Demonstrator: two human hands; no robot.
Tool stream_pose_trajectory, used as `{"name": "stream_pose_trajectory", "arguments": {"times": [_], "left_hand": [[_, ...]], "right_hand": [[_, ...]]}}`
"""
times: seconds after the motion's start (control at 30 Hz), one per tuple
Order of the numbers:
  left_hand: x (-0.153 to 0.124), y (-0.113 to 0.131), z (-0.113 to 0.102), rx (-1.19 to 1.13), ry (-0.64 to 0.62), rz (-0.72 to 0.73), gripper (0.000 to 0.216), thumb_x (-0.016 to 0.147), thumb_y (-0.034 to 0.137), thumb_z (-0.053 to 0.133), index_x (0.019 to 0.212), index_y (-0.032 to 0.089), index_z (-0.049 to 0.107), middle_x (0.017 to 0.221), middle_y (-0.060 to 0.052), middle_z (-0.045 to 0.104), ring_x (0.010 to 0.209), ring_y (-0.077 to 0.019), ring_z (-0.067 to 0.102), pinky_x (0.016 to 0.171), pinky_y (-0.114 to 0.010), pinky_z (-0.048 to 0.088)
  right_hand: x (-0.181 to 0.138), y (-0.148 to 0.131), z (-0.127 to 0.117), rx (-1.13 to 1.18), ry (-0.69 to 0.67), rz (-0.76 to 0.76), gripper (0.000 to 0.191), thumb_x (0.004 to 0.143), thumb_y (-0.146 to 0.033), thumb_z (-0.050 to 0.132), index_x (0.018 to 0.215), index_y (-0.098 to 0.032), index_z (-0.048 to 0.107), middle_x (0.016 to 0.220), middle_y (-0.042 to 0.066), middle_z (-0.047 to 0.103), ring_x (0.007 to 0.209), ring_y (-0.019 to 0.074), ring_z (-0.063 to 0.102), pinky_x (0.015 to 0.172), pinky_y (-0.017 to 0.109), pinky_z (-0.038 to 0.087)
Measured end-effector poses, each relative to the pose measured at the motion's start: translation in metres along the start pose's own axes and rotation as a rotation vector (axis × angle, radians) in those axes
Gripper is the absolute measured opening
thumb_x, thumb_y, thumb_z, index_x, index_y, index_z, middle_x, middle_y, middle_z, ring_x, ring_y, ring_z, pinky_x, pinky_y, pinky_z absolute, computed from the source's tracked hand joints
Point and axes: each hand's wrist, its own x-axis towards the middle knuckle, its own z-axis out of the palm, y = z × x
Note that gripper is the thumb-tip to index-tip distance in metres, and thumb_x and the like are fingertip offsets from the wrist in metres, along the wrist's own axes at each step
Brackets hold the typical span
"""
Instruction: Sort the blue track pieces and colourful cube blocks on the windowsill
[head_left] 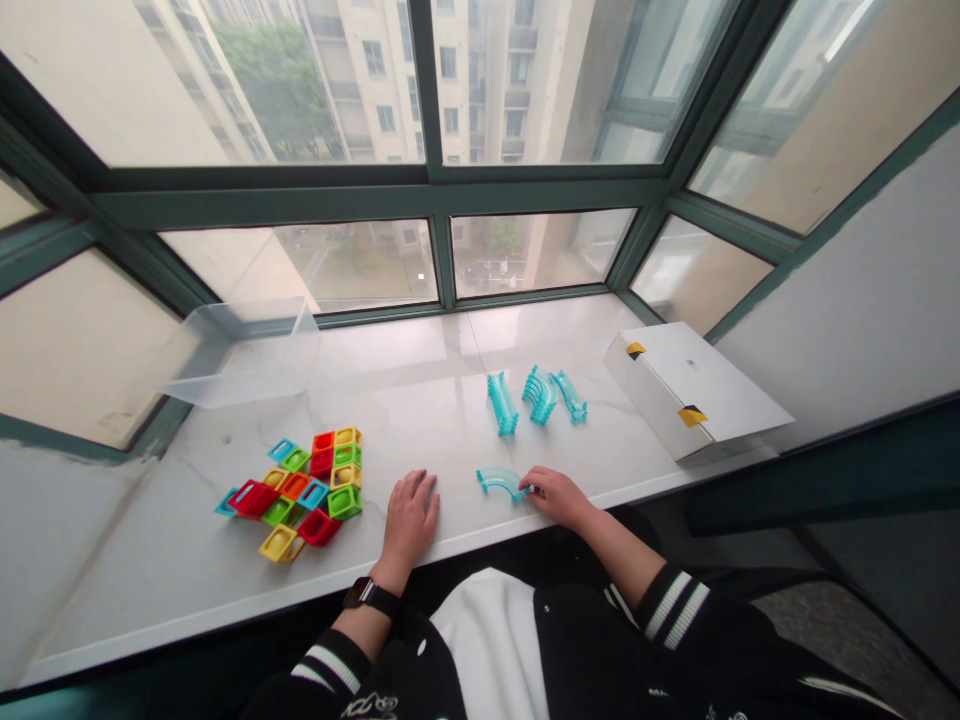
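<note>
A curved translucent blue track piece [498,479] lies on the white sill near its front edge. My right hand [553,494] pinches the right end of this piece between thumb and fingers. My left hand [411,512] rests palm down on the sill, fingers stretched out, holding nothing. Behind my right hand are more blue track pieces: a straight one [502,404], a stack of curved ones [539,394] and a narrow one [571,396]. To the left of my left hand sits a cluster of red, yellow, green, blue and orange hollow blocks [296,489].
A clear plastic bin [247,375] stands at the back left of the marble-patterned sill [420,390]. On the right, a white box [701,385] with yellow-and-black tape reaches toward the wall. Green-framed windows [442,190] border the back.
</note>
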Motion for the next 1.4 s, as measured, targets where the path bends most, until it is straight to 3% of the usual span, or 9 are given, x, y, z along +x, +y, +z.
{"name": "stream_pose_trajectory", "arguments": {"times": [0.37, 0.73, 1.03, 1.2, 1.4], "left_hand": [[0.001, -0.003, 0.000, 0.014, 0.007, 0.019, 0.037, 0.103, 0.034, 0.048, 0.133, 0.022, 0.066, 0.143, -0.015, 0.062, 0.138, -0.0341, 0.053, 0.121, -0.057, 0.040], [0.001, -0.002, 0.000, 0.012, 0.011, 0.020, 0.037, 0.102, 0.034, 0.049, 0.132, 0.021, 0.066, 0.142, -0.015, 0.062, 0.138, -0.0342, 0.054, 0.121, -0.057, 0.041], [0.002, 0.000, -0.002, -0.013, 0.009, 0.009, 0.038, 0.101, 0.034, 0.049, 0.133, 0.024, 0.066, 0.142, -0.015, 0.063, 0.137, -0.0351, 0.054, 0.120, -0.059, 0.042], [0.002, 0.001, -0.003, -0.013, 0.003, 0.003, 0.037, 0.102, 0.034, 0.048, 0.133, 0.024, 0.066, 0.143, -0.014, 0.063, 0.138, -0.0341, 0.054, 0.121, -0.058, 0.040], [0.001, 0.000, -0.002, -0.017, 0.002, 0.001, 0.037, 0.102, 0.033, 0.050, 0.132, 0.022, 0.067, 0.143, -0.015, 0.063, 0.138, -0.0344, 0.054, 0.121, -0.060, 0.040]], "right_hand": [[-0.028, 0.048, -0.041, -0.024, 0.174, 0.099, 0.026, 0.085, -0.014, 0.058, 0.099, -0.026, 0.076, 0.102, 0.003, 0.074, 0.079, 0.0176, 0.067, 0.081, 0.033, 0.055], [-0.036, 0.045, -0.063, 0.010, 0.369, 0.048, 0.022, 0.095, -0.025, 0.058, 0.105, -0.026, 0.077, 0.108, 0.007, 0.076, 0.085, 0.0208, 0.070, 0.083, 0.036, 0.059], [0.002, 0.014, -0.096, 0.011, 0.618, 0.038, 0.022, 0.098, -0.033, 0.062, 0.112, -0.027, 0.078, 0.108, 0.007, 0.076, 0.079, 0.0207, 0.069, 0.082, 0.038, 0.061], [0.032, 0.011, -0.111, -0.072, 0.663, 0.046, 0.023, 0.098, -0.035, 0.063, 0.112, -0.024, 0.078, 0.102, 0.007, 0.076, 0.076, 0.0199, 0.067, 0.082, 0.036, 0.059], [0.063, 0.016, -0.112, -0.121, 0.703, 0.046, 0.022, 0.098, -0.032, 0.061, 0.107, -0.023, 0.078, 0.102, 0.007, 0.076, 0.077, 0.0199, 0.068, 0.083, 0.036, 0.057]]}}
